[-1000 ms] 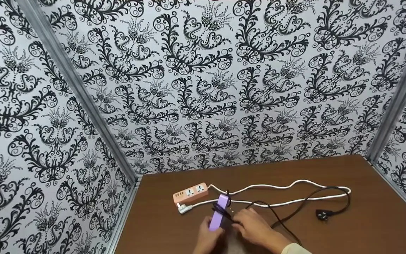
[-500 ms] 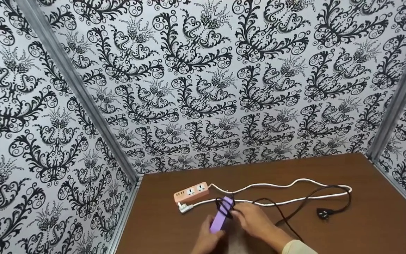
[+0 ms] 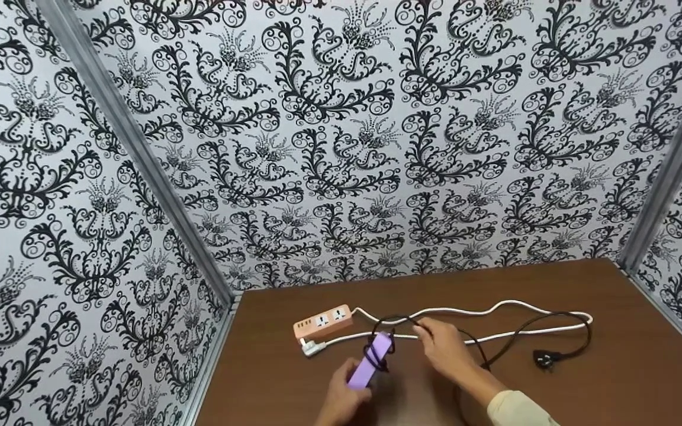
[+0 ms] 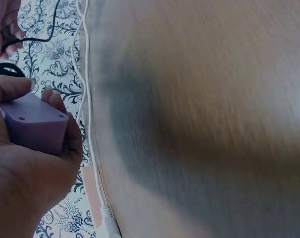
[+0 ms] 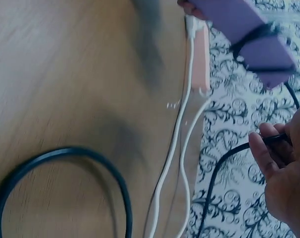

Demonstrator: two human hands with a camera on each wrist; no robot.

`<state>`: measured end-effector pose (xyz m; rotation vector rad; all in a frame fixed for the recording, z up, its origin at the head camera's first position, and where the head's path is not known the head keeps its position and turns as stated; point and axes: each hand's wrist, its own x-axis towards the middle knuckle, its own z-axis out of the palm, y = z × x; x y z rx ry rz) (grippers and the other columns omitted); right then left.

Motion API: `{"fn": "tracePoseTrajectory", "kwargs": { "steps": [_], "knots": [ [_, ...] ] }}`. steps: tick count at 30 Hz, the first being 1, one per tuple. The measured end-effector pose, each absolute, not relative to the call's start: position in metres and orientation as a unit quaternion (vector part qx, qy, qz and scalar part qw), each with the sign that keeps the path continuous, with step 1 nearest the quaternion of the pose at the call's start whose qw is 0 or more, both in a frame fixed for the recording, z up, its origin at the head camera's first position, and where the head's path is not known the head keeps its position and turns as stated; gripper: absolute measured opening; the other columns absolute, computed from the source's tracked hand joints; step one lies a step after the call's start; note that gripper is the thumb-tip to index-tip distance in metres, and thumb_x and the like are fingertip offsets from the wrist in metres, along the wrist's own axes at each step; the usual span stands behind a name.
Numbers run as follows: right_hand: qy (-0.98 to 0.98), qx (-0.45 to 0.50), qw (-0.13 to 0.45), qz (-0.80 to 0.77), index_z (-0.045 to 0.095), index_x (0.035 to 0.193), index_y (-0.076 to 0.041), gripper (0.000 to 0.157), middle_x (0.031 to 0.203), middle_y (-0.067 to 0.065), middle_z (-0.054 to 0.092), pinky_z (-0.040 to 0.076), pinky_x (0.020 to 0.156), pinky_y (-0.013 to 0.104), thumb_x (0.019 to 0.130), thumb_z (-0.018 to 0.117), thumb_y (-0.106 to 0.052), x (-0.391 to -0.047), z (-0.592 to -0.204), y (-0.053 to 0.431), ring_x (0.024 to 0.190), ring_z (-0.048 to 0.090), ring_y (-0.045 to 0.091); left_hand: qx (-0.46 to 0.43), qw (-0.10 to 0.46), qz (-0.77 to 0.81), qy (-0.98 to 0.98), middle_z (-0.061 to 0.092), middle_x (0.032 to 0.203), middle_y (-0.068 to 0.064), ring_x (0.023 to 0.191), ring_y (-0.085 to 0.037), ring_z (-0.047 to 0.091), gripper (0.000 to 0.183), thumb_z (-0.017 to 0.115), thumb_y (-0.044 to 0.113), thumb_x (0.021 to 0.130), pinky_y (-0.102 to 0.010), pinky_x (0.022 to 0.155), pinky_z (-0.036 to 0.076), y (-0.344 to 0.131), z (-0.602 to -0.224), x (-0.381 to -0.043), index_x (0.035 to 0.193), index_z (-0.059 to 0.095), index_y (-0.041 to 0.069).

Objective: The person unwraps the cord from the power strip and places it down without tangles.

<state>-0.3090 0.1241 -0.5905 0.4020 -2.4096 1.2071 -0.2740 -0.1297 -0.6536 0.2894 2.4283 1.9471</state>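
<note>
So over on the left there's an orange power strip [image 3: 324, 323] lying on the wooden table [image 3: 282, 384], with a white plug [image 3: 312, 348] right at its near corner, can't tell if they're actually touching. Next along is the left hand [image 3: 343, 387], thumb on one side and fingers curled round the other, holding the near end of a purple bar [image 3: 364, 374] (probably another power strip), which sits tilted in front of the person and looks lifted off the wood. A few loose turns of black cord [image 5: 218, 166] go round its far half. Then the right hand [image 3: 446, 349], nearly closed, pinching a stretch of that cord between thumb and fingertips, a bit apart from the bar. Further right the white cable [image 3: 507, 302] runs out in a long loop, the black cord crosses it, and the black plug [image 3: 545, 358] lies loose on the table. My read is they're mid-way through working the cord around the bar, though winding or unwinding I honestly can't say. Next move imo calls for the left hand keeping that bar steady while the right guides the slack past its far end, clear of the white cable
</note>
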Motion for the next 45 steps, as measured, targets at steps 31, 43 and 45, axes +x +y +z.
{"fn": "tracePoseTrajectory", "kwargs": {
  "steps": [31, 43, 45],
  "knots": [
    [-0.932, 0.084, 0.053, 0.350, 0.075, 0.087, -0.012, 0.008, 0.086, -0.001, 0.074, 0.052, 0.073, 0.036, 0.094, 0.078, -0.012, -0.317, -0.647, 0.191, 0.081, 0.065, 0.016, -0.020, -0.067, 0.605, 0.793, 0.066, 0.088, -0.006, 0.079, -0.010, 0.054, 0.034, 0.072, -0.003, 0.069, -0.024, 0.072, 0.046, -0.146, -0.672, -0.277, 0.101, 0.063, 0.002],
    [-0.937, 0.097, 0.090, 0.324, 0.076, 0.097, -0.011, 0.013, 0.091, -0.001, 0.068, 0.054, 0.081, 0.041, 0.089, 0.083, -0.018, -0.310, -0.631, 0.183, 0.089, 0.063, 0.016, -0.011, -0.055, 0.604, 0.795, 0.065, 0.091, -0.007, 0.083, -0.015, 0.055, 0.036, 0.073, 0.000, 0.070, -0.025, 0.073, 0.046, -0.137, -0.670, -0.278, 0.104, 0.062, 0.000],
    [-0.936, 0.104, 0.097, 0.321, 0.075, 0.097, -0.011, 0.014, 0.091, -0.001, 0.069, 0.054, 0.081, 0.042, 0.089, 0.084, -0.019, -0.309, -0.630, 0.181, 0.089, 0.064, 0.016, -0.010, -0.055, 0.604, 0.795, 0.065, 0.091, -0.007, 0.083, -0.016, 0.056, 0.036, 0.073, 0.000, 0.069, -0.025, 0.073, 0.046, -0.136, -0.671, -0.277, 0.104, 0.062, 0.000]
  ]
}}
